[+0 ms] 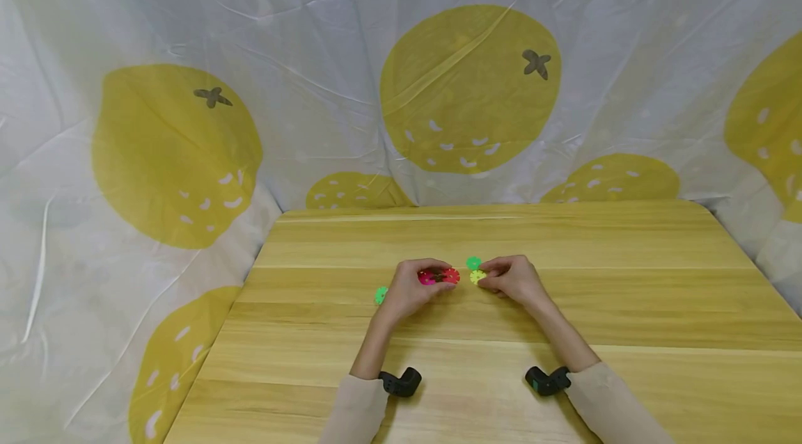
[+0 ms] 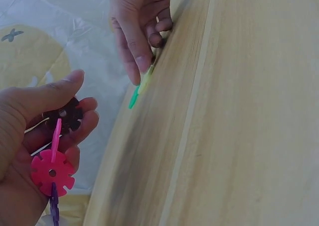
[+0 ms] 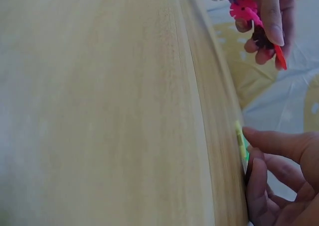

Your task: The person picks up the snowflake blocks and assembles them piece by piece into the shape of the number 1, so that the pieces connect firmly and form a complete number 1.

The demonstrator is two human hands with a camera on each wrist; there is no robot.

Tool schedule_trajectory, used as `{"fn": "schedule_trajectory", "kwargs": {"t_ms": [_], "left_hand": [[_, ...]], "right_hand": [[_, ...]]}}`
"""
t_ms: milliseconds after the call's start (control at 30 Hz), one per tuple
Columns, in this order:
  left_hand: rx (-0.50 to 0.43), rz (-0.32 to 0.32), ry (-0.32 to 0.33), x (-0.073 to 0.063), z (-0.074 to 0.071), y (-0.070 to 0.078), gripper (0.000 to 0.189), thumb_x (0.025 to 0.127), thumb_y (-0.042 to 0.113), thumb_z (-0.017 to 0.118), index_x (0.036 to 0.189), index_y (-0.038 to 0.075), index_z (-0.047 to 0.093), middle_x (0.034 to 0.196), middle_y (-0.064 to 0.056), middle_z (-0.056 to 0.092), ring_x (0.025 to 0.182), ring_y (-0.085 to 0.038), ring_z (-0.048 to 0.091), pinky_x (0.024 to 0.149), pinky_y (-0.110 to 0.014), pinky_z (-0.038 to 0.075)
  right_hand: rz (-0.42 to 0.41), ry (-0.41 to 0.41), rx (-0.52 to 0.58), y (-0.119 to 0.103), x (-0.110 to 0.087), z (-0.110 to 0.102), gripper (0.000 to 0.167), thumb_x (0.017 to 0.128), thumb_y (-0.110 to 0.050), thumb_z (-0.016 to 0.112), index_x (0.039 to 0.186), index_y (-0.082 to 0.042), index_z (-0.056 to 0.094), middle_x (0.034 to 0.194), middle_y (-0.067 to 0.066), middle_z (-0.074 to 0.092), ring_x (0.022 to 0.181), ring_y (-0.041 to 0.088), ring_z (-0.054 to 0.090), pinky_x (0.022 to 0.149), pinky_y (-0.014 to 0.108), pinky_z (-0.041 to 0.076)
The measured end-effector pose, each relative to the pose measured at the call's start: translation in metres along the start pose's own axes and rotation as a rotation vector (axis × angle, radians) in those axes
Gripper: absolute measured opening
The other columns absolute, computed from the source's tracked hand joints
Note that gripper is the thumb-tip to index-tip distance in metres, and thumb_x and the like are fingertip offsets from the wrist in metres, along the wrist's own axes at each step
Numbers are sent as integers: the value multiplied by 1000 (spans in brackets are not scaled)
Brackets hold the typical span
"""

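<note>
My left hand point(image 1: 407, 292) holds a linked row of notched plastic discs. In the left wrist view, its thumb and fingers grip a dark brown disc point(image 2: 71, 115), with a pink disc point(image 2: 52, 172) and a purple disc point(image 2: 55, 203) joined below. A red disc point(image 1: 452, 277) sticks out at the fingertips in the head view. To the right, my right hand point(image 1: 515, 280) pinches a yellow notched disc point(image 1: 477, 278) between thumb and fingers. A green disc point(image 1: 473, 263) sits against the yellow one; whether they interlock I cannot tell. The two hands are apart.
Another green disc point(image 1: 381, 296) shows left of my left wrist; whether it belongs to the held row is unclear. Beneath the hands is a wooden table point(image 1: 626, 305). A lemon-print cloth point(image 1: 338, 103) hangs behind its far edge and beside it.
</note>
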State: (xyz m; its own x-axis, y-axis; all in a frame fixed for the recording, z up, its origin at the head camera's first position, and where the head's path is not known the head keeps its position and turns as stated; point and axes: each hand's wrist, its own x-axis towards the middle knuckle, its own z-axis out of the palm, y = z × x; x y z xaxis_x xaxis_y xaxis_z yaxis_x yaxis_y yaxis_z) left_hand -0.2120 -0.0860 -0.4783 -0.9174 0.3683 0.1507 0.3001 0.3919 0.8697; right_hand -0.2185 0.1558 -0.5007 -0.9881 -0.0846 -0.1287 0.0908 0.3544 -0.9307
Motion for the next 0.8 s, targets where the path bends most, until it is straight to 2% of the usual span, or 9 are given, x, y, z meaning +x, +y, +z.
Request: {"fn": "schedule_trajectory", "kwargs": {"t_ms": [300,500,633,733,800], "left_hand": [[1,5,-12,-1,0,1,27,87,14,85,113,7,77,106,-9,79,98,-19,74,81,-20,57],[14,21,-18,-1,1,-1,32,84,11,87,114,6,77,107,-8,79,100,-20,74,85,-30,60],[9,30,-18,-1,2,-1,33,83,9,87,115,5,78,109,-9,80,102,-21,75,88,-32,61],[10,27,-18,-1,2,-1,32,84,10,86,115,6,79,109,-9,80,102,-21,75,87,-28,60],[6,24,-24,-1,2,-1,31,85,9,86,115,6,79,109,-10,80,102,-21,75,86,-25,60]], "right_hand": [[-4,16,-52,-1,2,2,25,81,-3,86,104,4,78,72,4,69,57,9,63,53,23,53],[-27,9,-137,0,1,3,25,80,-4,87,103,1,77,73,4,67,58,11,58,53,25,50],[-40,-1,-215,-2,-2,4,26,77,-8,90,98,-2,76,79,5,67,69,14,59,64,26,49],[-48,-7,-260,-5,-6,5,29,75,-9,92,95,-4,72,86,6,68,78,16,60,74,28,49],[-54,-11,-270,-7,-9,6,31,74,-7,92,95,-4,69,88,8,68,80,16,61,75,29,50]]}}
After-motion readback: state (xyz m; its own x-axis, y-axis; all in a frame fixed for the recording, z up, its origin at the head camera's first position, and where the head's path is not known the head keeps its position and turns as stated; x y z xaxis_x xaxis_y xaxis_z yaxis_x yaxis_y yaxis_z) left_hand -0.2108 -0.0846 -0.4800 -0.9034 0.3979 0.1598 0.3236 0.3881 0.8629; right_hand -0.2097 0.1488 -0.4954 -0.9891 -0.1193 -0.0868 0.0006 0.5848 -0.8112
